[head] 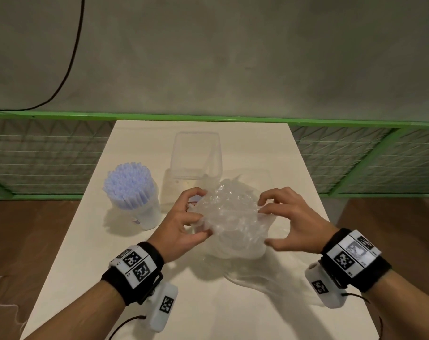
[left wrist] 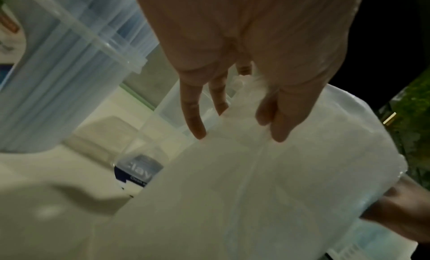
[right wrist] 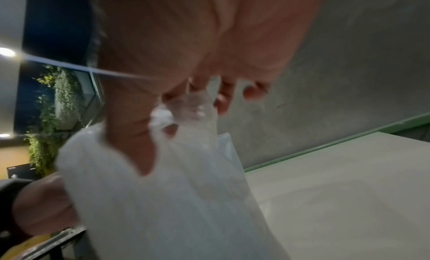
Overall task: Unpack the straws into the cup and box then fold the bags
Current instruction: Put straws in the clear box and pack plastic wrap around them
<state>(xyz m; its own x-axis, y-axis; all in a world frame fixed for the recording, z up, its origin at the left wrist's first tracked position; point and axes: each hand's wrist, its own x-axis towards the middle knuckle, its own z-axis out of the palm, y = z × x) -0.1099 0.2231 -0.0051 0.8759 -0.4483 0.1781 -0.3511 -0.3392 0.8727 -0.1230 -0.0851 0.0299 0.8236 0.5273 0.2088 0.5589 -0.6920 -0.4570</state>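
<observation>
A crumpled clear plastic bag (head: 230,217) is held above the white table (head: 125,261), between both hands. My left hand (head: 186,222) pinches its left edge with thumb and curled fingers; the bag (left wrist: 267,181) fills the left wrist view below the fingers (left wrist: 197,120). My right hand (head: 284,217) pinches the right edge, and the bag (right wrist: 186,190) hangs from the fingertips (right wrist: 223,102) in the right wrist view. A white cup (head: 144,207) packed with pale blue straws (head: 127,182) stands to the left. A clear box (head: 196,155) stands behind the bag.
Another clear bag (head: 252,276) lies flat on the table in front of the hands. A green-framed mesh fence (head: 355,153) runs behind the table. A black cable (head: 68,60) hangs on the grey wall at the left. Wooden floor (head: 24,241) shows on both sides.
</observation>
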